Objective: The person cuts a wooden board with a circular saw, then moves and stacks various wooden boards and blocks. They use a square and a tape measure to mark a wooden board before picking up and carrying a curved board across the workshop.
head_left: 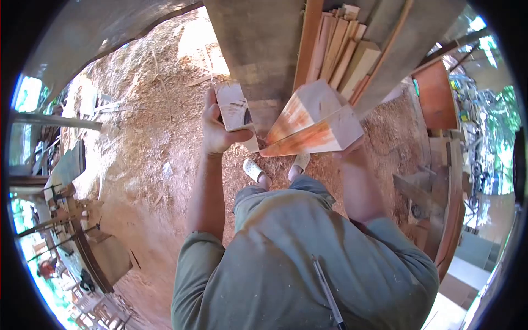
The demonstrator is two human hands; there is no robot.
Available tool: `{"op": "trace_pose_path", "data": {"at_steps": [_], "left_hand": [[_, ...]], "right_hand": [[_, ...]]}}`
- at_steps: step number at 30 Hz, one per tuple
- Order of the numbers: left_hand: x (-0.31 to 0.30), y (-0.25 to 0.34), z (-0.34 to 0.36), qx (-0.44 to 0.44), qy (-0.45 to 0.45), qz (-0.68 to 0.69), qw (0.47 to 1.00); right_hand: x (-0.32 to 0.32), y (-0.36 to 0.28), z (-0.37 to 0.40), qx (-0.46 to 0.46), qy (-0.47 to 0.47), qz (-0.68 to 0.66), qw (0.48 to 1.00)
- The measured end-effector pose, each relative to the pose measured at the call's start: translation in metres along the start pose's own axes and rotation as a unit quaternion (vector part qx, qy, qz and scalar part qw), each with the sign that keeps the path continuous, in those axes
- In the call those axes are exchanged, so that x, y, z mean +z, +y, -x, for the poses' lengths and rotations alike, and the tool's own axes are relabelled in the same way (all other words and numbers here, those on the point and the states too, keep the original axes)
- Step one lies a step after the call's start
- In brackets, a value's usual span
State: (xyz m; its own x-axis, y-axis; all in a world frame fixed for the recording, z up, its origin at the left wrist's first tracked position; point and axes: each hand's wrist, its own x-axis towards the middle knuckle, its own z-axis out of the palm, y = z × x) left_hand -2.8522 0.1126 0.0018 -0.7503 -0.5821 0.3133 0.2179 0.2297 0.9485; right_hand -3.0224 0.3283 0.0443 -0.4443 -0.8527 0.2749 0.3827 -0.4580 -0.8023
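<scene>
My left hand (220, 131) is closed round a short pale wooden block (234, 105), thumb across its near side. Dark marks and a rough patch show on the block's upper face. On the right, two tapered wooden blocks (311, 129) lie side by side, orange-brown toward their narrow ends and pale at the wide ends. My right hand (352, 148) grips them from below at the wide end, its fingers mostly hidden behind the wood. The narrow tips point left, close to the block in my left hand.
A grey board surface (253, 49) stands ahead, with several wooden strips (341, 49) on it at the right. Wood shavings (148, 110) cover the ground around my feet. A curved wooden edge (454, 203) is at the right, and timber pieces (93, 247) are at the left.
</scene>
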Motion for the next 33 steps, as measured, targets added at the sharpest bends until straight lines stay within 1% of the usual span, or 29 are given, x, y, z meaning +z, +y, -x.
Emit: {"op": "trace_pose_path", "data": {"at_steps": [1, 2, 3, 4, 5, 6, 7, 8, 10, 11, 13, 14, 15, 16, 17, 18, 19, 20, 22, 23, 24, 26, 27, 28, 29, 30, 31, 32, 33], "left_hand": [[0.006, 0.007, -0.005, -0.008, 0.021, 0.028, 0.999], [0.007, 0.007, -0.014, -0.006, 0.022, 0.016, 1.000], [0.007, 0.004, -0.020, 0.007, 0.019, 0.025, 0.999], [0.010, 0.004, -0.025, 0.020, 0.017, 0.039, 0.999], [0.014, 0.006, -0.032, -0.008, 0.021, 0.060, 0.998], [0.014, 0.003, -0.034, -0.010, 0.024, 0.058, 0.998], [0.013, -0.005, -0.040, 0.000, 0.030, 0.061, 0.998], [0.012, -0.009, -0.043, 0.009, 0.037, 0.063, 0.997], [0.011, -0.011, -0.049, -0.013, 0.051, 0.080, 0.995], [0.012, -0.013, -0.054, -0.031, 0.066, 0.102, 0.992], [0.007, -0.020, -0.066, -0.040, 0.051, 0.096, 0.993], [0.001, -0.023, -0.074, -0.041, 0.040, 0.087, 0.995], [-0.005, -0.026, -0.079, -0.029, 0.016, 0.055, 0.998], [-0.006, -0.029, -0.083, -0.027, 0.018, 0.054, 0.998], [-0.005, -0.034, -0.087, -0.045, 0.029, 0.061, 0.997], [-0.004, -0.038, -0.093, -0.061, 0.040, 0.068, 0.995], [-0.003, -0.039, -0.098, -0.047, 0.021, 0.106, 0.993], [-0.001, -0.039, -0.102, -0.039, 0.021, 0.105, 0.993], [0.006, -0.041, -0.108, -0.073, 0.054, 0.156, 0.984], [0.011, -0.046, -0.112, -0.066, 0.064, 0.178, 0.980], [0.012, -0.053, -0.116, -0.061, 0.064, 0.180, 0.980], [0.015, -0.075, -0.131, -0.051, 0.118, 0.204, 0.971], [0.017, -0.105, -0.141, 0.018, 0.183, 0.195, 0.964], [0.018, -0.108, -0.153, 0.021, 0.185, 0.196, 0.963], [0.018, -0.111, -0.159, 0.021, 0.212, 0.067, 0.975], [0.021, -0.111, -0.161, 0.016, 0.235, -0.064, 0.970], [0.024, -0.110, -0.163, 0.004, 0.261, -0.056, 0.964], [0.025, -0.109, -0.165, 0.000, 0.262, -0.056, 0.964], [0.027, -0.108, -0.167, -0.031, 0.267, -0.055, 0.962]], "right_hand": [[-0.015, 0.010, -0.005, 0.032, -0.033, -0.005, 0.999], [-0.031, 0.021, -0.011, 0.060, -0.065, -0.011, 0.996], [-0.051, 0.035, -0.017, 0.120, -0.106, -0.020, 0.987], [-0.057, 0.046, -0.016, 0.119, -0.103, -0.027, 0.987], [-0.065, 0.054, -0.021, 0.158, -0.125, -0.038, 0.979], [-0.066, 0.057, -0.024, 0.200, -0.146, -0.050, 0.967], [-0.070, 0.057, -0.030, 0.189, -0.171, -0.040, 0.966], [-0.073, 0.057, -0.035, 0.192, -0.177, -0.044, 0.964], [-0.066, 0.043, -0.040, 0.219, -0.188, 0.027, 0.957], [-0.069, 0.043, -0.040, 0.218, -0.183, 0.027, 0.958], [-0.072, 0.046, -0.034, 0.269, -0.166, 0.001, 0.949], [-0.073, 0.047, -0.033, 0.270, -0.165, 0.001, 0.949], [-0.074, 0.046, -0.030, 0.248, -0.165, -0.026, 0.954], [-0.074, 0.046, -0.027, 0.225, -0.167, -0.052, 0.958], [-0.077, 0.050, -0.022, 0.223, -0.172, -0.050, 0.958], [-0.083, 0.055, -0.017, 0.222, -0.136, -0.040, 0.965], [-0.083, 0.055, -0.017, 0.220, -0.101, -0.030, 0.970], [-0.084, 0.052, -0.020, 0.214, -0.106, -0.026, 0.971], [-0.080, 0.043, -0.027, 0.189, -0.151, -0.017, 0.970], [-0.079, 0.041, -0.027, 0.210, -0.130, -0.028, 0.969], [-0.080, 0.042, -0.027, 0.208, -0.133, -0.023, 0.969], [-0.085, 0.045, -0.029, 0.183, -0.124, -0.015, 0.975], [-0.088, 0.046, -0.031, 0.183, -0.127, -0.012, 0.975], [-0.090, 0.047, -0.032, 0.190, -0.105, -0.022, 0.976], [-0.092, 0.047, -0.032, 0.197, -0.082, -0.033, 0.976], [-0.094, 0.047, -0.034, 0.201, -0.081, -0.033, 0.976], [-0.096, 0.046, -0.039, 0.206, -0.099, -0.021, 0.973], [-0.098, 0.046, -0.044, 0.209, -0.117, -0.009, 0.971], [-0.098, 0.045, -0.045, 0.213, -0.115, -0.012, 0.970]]}}
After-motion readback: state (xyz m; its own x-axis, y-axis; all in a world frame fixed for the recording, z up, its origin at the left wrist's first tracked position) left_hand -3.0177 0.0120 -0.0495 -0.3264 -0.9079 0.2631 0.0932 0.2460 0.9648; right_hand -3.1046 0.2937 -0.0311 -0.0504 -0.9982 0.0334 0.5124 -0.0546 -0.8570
